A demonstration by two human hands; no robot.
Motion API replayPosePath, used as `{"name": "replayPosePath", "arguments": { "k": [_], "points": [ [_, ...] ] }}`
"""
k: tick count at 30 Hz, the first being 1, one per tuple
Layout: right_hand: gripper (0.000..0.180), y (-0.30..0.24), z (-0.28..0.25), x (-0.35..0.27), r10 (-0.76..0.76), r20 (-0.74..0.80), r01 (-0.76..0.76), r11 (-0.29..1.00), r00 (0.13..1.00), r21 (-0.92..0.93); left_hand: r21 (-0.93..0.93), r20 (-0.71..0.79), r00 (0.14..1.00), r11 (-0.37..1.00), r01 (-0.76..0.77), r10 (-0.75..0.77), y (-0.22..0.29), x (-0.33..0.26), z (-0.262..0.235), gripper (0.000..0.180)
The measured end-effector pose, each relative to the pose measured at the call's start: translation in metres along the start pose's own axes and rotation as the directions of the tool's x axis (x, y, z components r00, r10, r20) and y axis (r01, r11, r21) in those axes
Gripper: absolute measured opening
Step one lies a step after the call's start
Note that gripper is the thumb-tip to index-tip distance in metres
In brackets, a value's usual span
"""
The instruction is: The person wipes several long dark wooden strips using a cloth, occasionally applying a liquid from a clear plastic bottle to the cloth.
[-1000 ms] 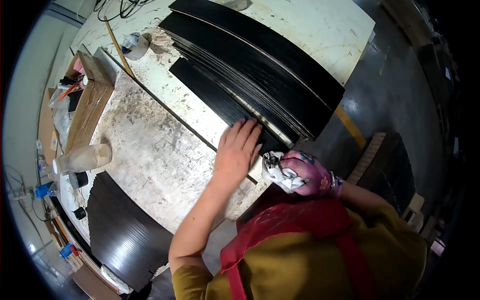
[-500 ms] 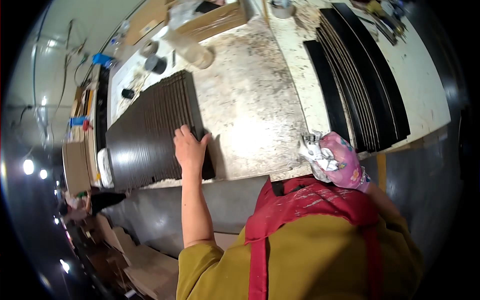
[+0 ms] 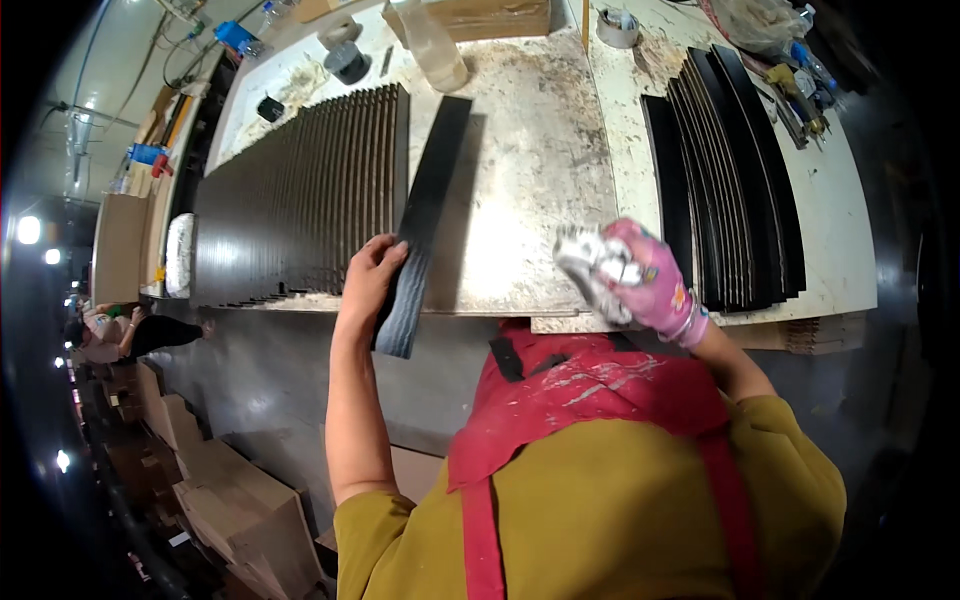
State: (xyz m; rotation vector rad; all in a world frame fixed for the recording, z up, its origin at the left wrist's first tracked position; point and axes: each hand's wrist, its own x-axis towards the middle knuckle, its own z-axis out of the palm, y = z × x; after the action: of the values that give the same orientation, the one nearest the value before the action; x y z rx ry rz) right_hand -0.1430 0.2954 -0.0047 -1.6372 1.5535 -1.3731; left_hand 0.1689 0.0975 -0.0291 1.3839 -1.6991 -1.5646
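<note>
My bare left hand grips a long black strip near its lower end, thumb on its face. The strip is lifted off the table and tilted; its lower part looks streaked grey. Just left of it stands a row of dark strips, packed side by side on edge. My right hand, in a pink flowered glove, is closed around a crumpled white-and-grey cloth above the table's near edge. To the right of that hand lies a second group of black strips.
At the back stand a cloudy plastic bottle, a dark cup, a roll of tape and a cardboard box. Tools lie at the far right. A person is off to the left, beyond cardboard on the floor.
My left hand has drawn one strip out from the right end of the row and raised it. My right hand, still holding the cloth, has moved left and slightly away from me.
</note>
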Motion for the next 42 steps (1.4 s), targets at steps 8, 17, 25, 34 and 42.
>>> {"name": "replayPosePath", "arguments": {
  "k": [8, 17, 25, 34, 42],
  "points": [
    [0.041, 0.034, -0.005, 0.055, 0.122, -0.151, -0.090, 0.974, 0.981, 0.206, 0.530, 0.007, 0.914, 0.773, -0.348, 0.407, -0.014, 0.050, 0.080, 0.039],
    [0.041, 0.106, -0.002, 0.185, 0.044, 0.120, 0.032, 0.822, 0.992, -0.568, 0.606, -0.180, 0.877, 0.752, -0.258, 0.446, -0.073, -0.045, 0.081, 0.085],
    [0.026, 0.043, 0.194, 0.073, -0.097, 0.616, 0.448, 0.774, 0.782, -0.447, 0.493, -0.331, 0.786, 0.806, -0.328, 0.523, -0.091, -0.038, 0.083, 0.094],
    [0.022, 0.067, 0.152, 0.123, -0.066, 0.359, 0.276, 0.770, 0.931, -0.575, 0.483, -0.342, 0.768, 0.802, -0.350, 0.541, -0.096, -0.032, 0.084, 0.101],
    [0.022, 0.124, 0.084, 0.190, 0.080, 0.176, 0.073, 0.692, 0.981, -0.719, 0.485, -0.305, 0.847, 0.836, -0.255, 0.435, -0.082, -0.037, 0.083, 0.088]
  ]
}}
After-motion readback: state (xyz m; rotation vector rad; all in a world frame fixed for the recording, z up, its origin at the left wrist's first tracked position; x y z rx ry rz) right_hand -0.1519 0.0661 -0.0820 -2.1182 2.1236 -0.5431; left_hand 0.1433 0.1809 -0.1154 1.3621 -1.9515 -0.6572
